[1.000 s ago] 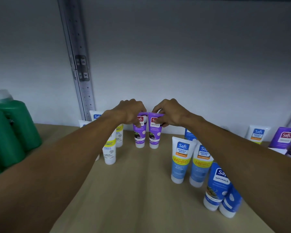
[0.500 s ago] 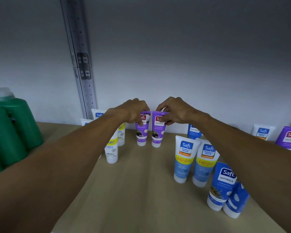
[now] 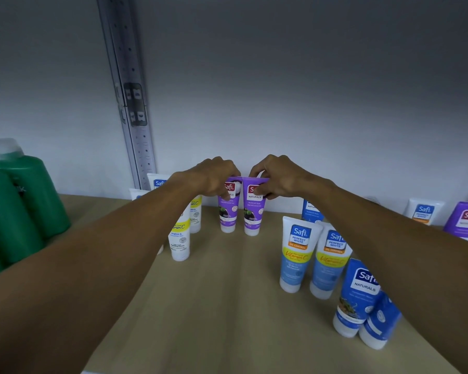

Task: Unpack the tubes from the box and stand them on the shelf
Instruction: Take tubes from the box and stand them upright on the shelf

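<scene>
Tan shelf [image 3: 222,306] under upright tubes [image 3: 296,255], green bottles [image 3: 25,206]

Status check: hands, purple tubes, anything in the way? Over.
Left hand grips left purple tube, right hand pinches right purple tube. Both upright on shelf, caps down. White tubes close by left wrist.

Two hands [image 3: 211,177], two central purple tubes [image 3: 252,211], two light-blue tubes [image 3: 295,261], perhaps three green bottles [image 3: 30,190]

Far centre, the purple tubes [image 3: 253,209] read "Safi NATURALS" — as does the dark blue tube [image 3: 360,292] near right. The light blue tubes [image 3: 297,252] say "Safi PERFECT WHITE OIL CONTROL Vitamin C"; the white tube [image 3: 180,238] on the left shows "…min C".
</scene>
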